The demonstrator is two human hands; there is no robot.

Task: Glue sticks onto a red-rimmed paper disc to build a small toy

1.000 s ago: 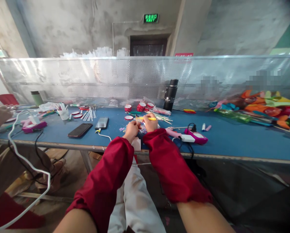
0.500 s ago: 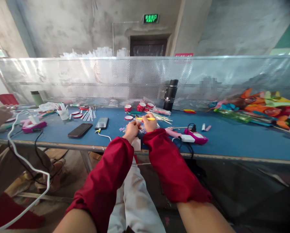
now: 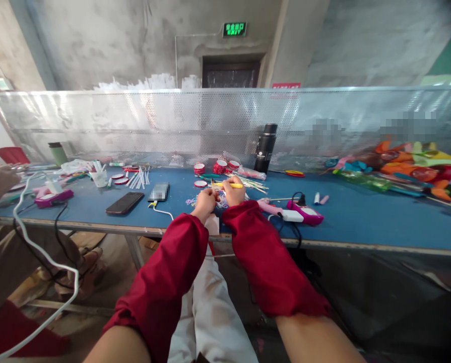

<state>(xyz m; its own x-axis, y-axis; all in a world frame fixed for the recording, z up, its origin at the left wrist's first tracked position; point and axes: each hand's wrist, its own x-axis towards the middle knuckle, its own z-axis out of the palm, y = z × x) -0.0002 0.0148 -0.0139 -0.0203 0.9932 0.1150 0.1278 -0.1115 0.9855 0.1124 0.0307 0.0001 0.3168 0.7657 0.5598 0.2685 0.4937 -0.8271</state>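
Observation:
My right hand point(image 3: 234, 191) is closed round a slim yellow-handled tool point(image 3: 237, 185), whose thin tip points left toward my other hand; its exact kind is too small to tell. Close beside it, my left hand point(image 3: 205, 201) is closed in a pinch, and whatever lies between its fingertips is too small to name. Under and between both hands lie small pastel pieces point(image 3: 190, 201) on the blue tabletop point(image 3: 187, 222). A pale square of paper or card point(image 3: 212, 225) sits at the table edge below my wrists. Thin light sticks point(image 3: 255, 185) lie just behind my right hand.
Red-and-white round rolls point(image 3: 220, 166) and a black thermos point(image 3: 265, 148) stand behind. Left are a dark phone point(image 3: 125, 203), a cabled device point(image 3: 159, 192) and a cup of pens point(image 3: 99, 176). Rightward lie a magenta device point(image 3: 310, 215) and colourful material point(image 3: 417, 169). Another person's hand point(image 3: 0, 182) is far left.
Almost nothing differs. My hands keep the same place and grip, with the yellow-handled tool shifted very slightly to the right.

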